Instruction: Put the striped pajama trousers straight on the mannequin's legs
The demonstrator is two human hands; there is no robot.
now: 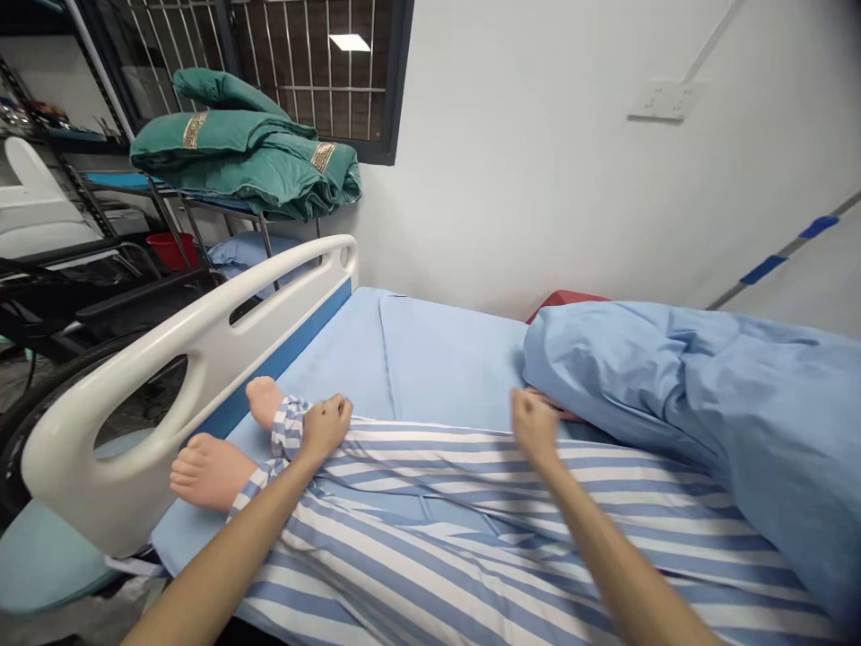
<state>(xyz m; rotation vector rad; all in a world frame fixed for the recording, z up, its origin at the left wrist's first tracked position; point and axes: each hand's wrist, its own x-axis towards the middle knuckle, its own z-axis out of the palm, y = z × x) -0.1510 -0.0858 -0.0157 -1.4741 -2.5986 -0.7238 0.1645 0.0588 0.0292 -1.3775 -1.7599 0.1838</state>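
Left hand [326, 429] clamped on blue-white striped cotton trouser leg [430, 502], just beside pale rubbery mannequin foot [210, 470]. Right hand [536, 429] curled, blurred, over same trousers, near pale blue blanket [673, 404]; grip cannot be told.

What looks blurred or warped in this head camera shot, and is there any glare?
In the head view, the right hand is smeared by motion blur, while the left hand looks fairly sharp; the wide lens bows the white bed rail; a bright ceiling light glows through the window grille, with no strong glare elsewhere.
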